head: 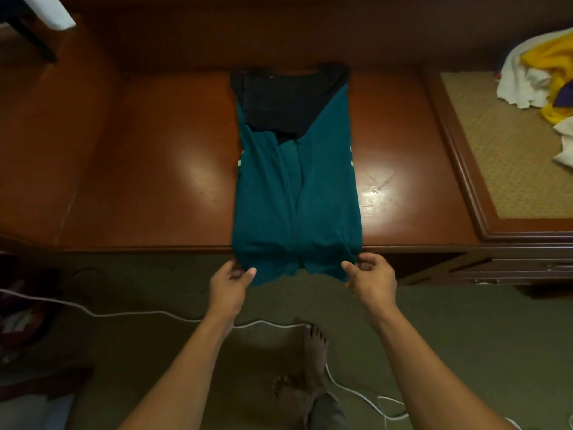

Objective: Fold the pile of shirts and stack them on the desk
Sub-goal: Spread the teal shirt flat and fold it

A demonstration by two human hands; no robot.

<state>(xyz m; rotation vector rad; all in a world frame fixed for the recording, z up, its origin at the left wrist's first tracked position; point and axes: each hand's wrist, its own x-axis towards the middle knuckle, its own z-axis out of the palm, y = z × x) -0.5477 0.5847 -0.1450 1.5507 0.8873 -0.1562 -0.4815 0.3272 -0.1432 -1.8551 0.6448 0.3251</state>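
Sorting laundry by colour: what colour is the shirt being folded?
The shirt is mostly teal; head view.

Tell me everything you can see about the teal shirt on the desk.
The teal shirt looks like soft, thin cloth. Both its sides are folded inward and meet along the middle, making a long strip. Its far end is dark, almost black, and small pale marks show at both side edges. It lies flat on the wooden desk, with the hem hanging over the near edge. The left grip and right grip, bare hands, each pinch one hem corner.
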